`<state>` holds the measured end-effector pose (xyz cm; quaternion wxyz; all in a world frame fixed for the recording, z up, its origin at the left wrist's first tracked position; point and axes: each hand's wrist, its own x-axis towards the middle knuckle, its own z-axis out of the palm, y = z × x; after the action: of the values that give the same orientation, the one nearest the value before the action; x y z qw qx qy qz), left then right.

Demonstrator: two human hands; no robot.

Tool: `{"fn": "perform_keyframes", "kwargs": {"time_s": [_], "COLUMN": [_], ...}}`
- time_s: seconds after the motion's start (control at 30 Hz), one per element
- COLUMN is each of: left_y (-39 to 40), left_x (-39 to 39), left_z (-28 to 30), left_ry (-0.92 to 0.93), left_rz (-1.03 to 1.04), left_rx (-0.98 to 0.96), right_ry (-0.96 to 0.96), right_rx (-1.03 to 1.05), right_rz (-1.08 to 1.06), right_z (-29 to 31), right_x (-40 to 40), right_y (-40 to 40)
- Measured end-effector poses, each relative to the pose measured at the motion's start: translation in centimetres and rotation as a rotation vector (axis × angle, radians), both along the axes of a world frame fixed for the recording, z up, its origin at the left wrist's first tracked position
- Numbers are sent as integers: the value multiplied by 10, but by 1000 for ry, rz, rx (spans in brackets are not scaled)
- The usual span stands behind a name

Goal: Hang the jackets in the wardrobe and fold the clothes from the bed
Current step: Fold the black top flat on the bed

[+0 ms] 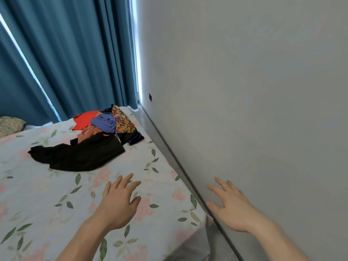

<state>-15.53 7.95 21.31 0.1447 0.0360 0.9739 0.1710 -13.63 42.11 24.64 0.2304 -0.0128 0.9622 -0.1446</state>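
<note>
Pillow: a patterned pillow (10, 125) shows at the far left edge, at the head of the bed.
Curtain: a teal curtain (75, 53) hangs behind the bed, with strips of daylight at its folds and at its right edge.
Bed: the bed (37, 194) carries a pale sheet printed with green leaves and pink flowers; its right edge lies just beside the wall.
Clothes: a heap of clothes (98, 136) lies on the far part of the bed, near the wall side and well apart from both hands.
Black garment: a black garment (79, 155) sprawls at the near side of the heap, its end reaching leftward.
Other pieces: a red piece (84, 118), a blue-violet piece (104, 122) and a many-coloured patterned piece (123, 122) are piled behind the black one.
Left hand: the left hand (118, 202) is stretched forward above the sheet, palm down, fingers straight and spread, holding nothing; whether the fingertips touch the sheet cannot be told.
Right hand: the right hand (230, 206) is stretched forward in front of the wall, fingers straight and slightly spread, holding nothing; contact with the wall cannot be told.
Wall: a plain grey wall (244, 91) fills the right side.
</note>
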Motion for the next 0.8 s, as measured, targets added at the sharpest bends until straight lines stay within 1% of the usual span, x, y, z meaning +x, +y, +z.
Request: {"fn": "perform_keyframes", "kwargs": {"time_s": [0.17, 0.3, 0.43, 0.6, 0.8], "left_y": [43, 58, 61, 70, 129], "left_x": [-55, -85, -106, -120, -127], "left_z": [2, 5, -8, -27, -36], "left_ry": [5, 6, -29, -82, -171], "left_rz": [-88, -34, 95, 335, 593], "left_rx": [21, 39, 14, -43, -83], "right_ry": [-24, -34, -57, -107, -160], "right_rx": [35, 12, 0, 0, 65], "right_rz": [-2, 58, 177, 368, 614], "right_z": [0, -5, -18, -42, -63], "right_x": [-45, -94, -154, -231, -313], "right_y": [25, 32, 36, 44, 65]}}
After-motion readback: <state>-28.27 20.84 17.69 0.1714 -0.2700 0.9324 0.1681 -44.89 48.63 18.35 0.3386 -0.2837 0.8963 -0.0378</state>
